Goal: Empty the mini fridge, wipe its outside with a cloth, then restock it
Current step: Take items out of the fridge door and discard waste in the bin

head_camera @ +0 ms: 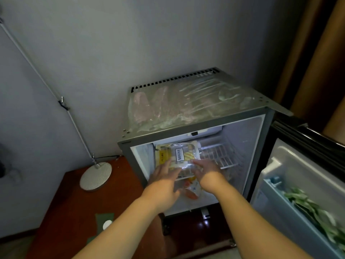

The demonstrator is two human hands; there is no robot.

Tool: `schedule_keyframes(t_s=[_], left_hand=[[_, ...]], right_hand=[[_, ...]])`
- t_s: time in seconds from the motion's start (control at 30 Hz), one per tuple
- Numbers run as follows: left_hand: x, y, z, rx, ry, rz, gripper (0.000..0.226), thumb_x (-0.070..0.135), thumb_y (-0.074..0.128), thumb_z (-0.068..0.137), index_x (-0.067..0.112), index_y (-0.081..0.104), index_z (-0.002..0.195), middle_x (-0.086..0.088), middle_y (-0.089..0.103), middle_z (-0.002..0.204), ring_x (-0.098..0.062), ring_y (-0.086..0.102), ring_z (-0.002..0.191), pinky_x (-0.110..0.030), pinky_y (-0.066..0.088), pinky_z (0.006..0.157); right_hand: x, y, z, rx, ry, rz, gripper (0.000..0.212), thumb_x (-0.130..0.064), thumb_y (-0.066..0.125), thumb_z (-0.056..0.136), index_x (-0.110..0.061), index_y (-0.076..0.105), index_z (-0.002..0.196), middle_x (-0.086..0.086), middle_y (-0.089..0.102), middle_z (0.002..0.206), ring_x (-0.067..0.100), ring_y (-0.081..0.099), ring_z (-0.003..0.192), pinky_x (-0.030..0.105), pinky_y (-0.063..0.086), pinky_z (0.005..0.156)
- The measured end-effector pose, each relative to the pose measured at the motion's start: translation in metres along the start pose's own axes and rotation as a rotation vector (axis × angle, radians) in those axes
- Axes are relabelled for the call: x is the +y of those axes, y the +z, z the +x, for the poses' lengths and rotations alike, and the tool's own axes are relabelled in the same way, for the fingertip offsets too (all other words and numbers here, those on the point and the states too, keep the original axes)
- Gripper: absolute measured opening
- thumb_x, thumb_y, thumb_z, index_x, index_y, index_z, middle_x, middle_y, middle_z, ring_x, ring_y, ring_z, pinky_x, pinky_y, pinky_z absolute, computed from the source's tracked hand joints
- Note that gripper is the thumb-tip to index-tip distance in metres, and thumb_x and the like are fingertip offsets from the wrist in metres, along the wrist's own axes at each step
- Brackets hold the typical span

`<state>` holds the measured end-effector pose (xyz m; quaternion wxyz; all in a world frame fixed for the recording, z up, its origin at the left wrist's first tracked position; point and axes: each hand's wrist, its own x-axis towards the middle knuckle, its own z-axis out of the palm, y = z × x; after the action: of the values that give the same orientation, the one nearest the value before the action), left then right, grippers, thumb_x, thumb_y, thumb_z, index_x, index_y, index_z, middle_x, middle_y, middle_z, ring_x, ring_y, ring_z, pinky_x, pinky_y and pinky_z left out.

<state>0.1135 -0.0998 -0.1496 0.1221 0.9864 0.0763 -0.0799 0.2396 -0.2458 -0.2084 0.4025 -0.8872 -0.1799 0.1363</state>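
Observation:
The grey mini fridge [128, 157] stands in the corner with its door [298, 184] swung open to the right. A clear packet of yellow-and-white snacks [177, 156] lies on the white wire shelf [222, 157] inside. My left hand [164, 172] touches the packet's near left edge with straight fingers. My right hand [205, 168] touches its near right edge, fingers extended. Below the shelf lies an orange-and-white packet [192, 191], partly hidden by my wrists. Clear bags of pale food [168, 107] lie on the fridge top.
The door's lower bin holds green leafy packets [313, 210]. A floor lamp's round white base [96, 176] and slanted pole [37, 71] stand left of the fridge on the red-brown floor. A green cloth with a white disc [105, 222] lies on the floor. A brown curtain [317, 62] hangs at right.

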Motion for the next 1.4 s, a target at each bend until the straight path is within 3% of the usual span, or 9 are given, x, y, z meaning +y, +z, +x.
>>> schedule_keyframes(t_s=[0.13, 0.27, 0.43, 0.63, 0.73, 0.93, 1.17, 1.3, 1.4], left_hand=[[-0.002, 0.001, 0.007, -0.021, 0.001, 0.003, 0.072, 0.042, 0.059, 0.097, 0.039, 0.019, 0.157, 0.007, -0.002, 0.168, -0.024, -0.003, 0.155, -0.046, 0.010, 0.124], [-0.006, -0.001, 0.004, 0.080, 0.040, -0.113, 0.074, 0.036, 0.060, 0.097, 0.042, 0.016, 0.157, 0.005, 0.007, 0.168, -0.019, 0.003, 0.154, -0.037, 0.009, 0.123], [-0.012, -0.001, -0.006, 0.149, 0.102, -0.240, 0.075, 0.036, 0.060, 0.098, 0.048, 0.014, 0.157, 0.013, 0.008, 0.167, -0.013, 0.007, 0.154, -0.031, 0.011, 0.122], [-0.023, 0.010, -0.042, 0.158, 0.185, -0.469, 0.055, 0.035, 0.064, 0.098, 0.059, 0.036, 0.138, 0.022, 0.019, 0.161, 0.002, 0.012, 0.149, -0.015, 0.015, 0.112], [-0.038, 0.017, -0.075, 0.148, 0.227, -0.536, 0.049, 0.032, 0.065, 0.097, 0.064, 0.043, 0.127, 0.028, 0.024, 0.152, 0.009, 0.020, 0.139, -0.003, 0.017, 0.103], [-0.102, 0.044, -0.155, 0.143, 0.194, -0.553, 0.046, 0.034, 0.067, 0.095, 0.042, 0.054, 0.138, 0.025, 0.035, 0.148, 0.007, 0.032, 0.135, -0.013, 0.025, 0.112], [-0.181, 0.084, -0.248, 0.106, 0.083, -0.603, 0.039, 0.034, 0.066, 0.096, 0.041, 0.060, 0.133, 0.026, 0.044, 0.139, 0.008, 0.039, 0.127, 0.004, 0.017, 0.100], [-0.217, 0.104, -0.293, 0.070, -0.030, -0.582, 0.038, 0.039, 0.063, 0.097, 0.042, 0.059, 0.135, 0.028, 0.042, 0.140, 0.002, 0.040, 0.130, -0.021, 0.032, 0.113], [-0.238, 0.119, -0.316, 0.060, -0.106, -0.588, 0.039, 0.040, 0.063, 0.096, 0.040, 0.059, 0.135, 0.029, 0.042, 0.138, 0.002, 0.044, 0.128, -0.028, 0.039, 0.114]], right_hand=[[-0.001, -0.003, 0.001, 0.082, 0.045, 0.214, 0.038, -0.023, 0.063, 0.097, -0.022, 0.062, 0.135, -0.002, 0.061, 0.137, 0.018, 0.059, 0.120, 0.027, 0.045, 0.099], [-0.004, -0.019, -0.013, 0.232, 0.053, 0.521, 0.029, -0.019, 0.067, 0.095, -0.034, 0.069, 0.120, -0.006, 0.070, 0.115, 0.012, 0.068, 0.090, 0.023, 0.055, 0.070], [-0.002, -0.032, -0.037, 0.266, 0.073, 0.692, 0.027, -0.020, 0.077, 0.087, -0.040, 0.073, 0.104, -0.010, 0.072, 0.113, 0.010, 0.069, 0.101, 0.030, 0.056, 0.086], [-0.010, -0.018, -0.094, 0.308, 0.157, 0.896, 0.030, -0.003, 0.070, 0.090, -0.023, 0.071, 0.113, -0.003, 0.077, 0.104, 0.008, 0.072, 0.088, 0.024, 0.055, 0.078], [-0.017, -0.002, -0.131, 0.304, 0.168, 0.868, 0.029, -0.006, 0.072, 0.089, -0.022, 0.073, 0.114, -0.004, 0.077, 0.103, 0.010, 0.072, 0.091, 0.026, 0.055, 0.080], [-0.039, 0.064, -0.205, 0.201, 0.185, 0.683, 0.032, -0.011, 0.076, 0.086, -0.025, 0.072, 0.115, -0.001, 0.078, 0.103, 0.017, 0.071, 0.092, 0.044, 0.057, 0.091], [-0.067, 0.157, -0.270, 0.077, 0.216, 0.525, 0.034, -0.013, 0.080, 0.084, -0.024, 0.073, 0.116, -0.004, 0.078, 0.097, 0.011, 0.072, 0.091, 0.035, 0.058, 0.089], [-0.073, 0.196, -0.289, -0.112, 0.226, 0.365, 0.037, -0.025, 0.084, 0.080, -0.030, 0.072, 0.114, -0.009, 0.077, 0.095, 0.007, 0.071, 0.084, 0.035, 0.059, 0.083], [-0.077, 0.222, -0.291, -0.225, 0.228, 0.266, 0.037, -0.030, 0.086, 0.077, -0.032, 0.073, 0.112, -0.009, 0.075, 0.095, 0.004, 0.068, 0.078, 0.027, 0.056, 0.073]])
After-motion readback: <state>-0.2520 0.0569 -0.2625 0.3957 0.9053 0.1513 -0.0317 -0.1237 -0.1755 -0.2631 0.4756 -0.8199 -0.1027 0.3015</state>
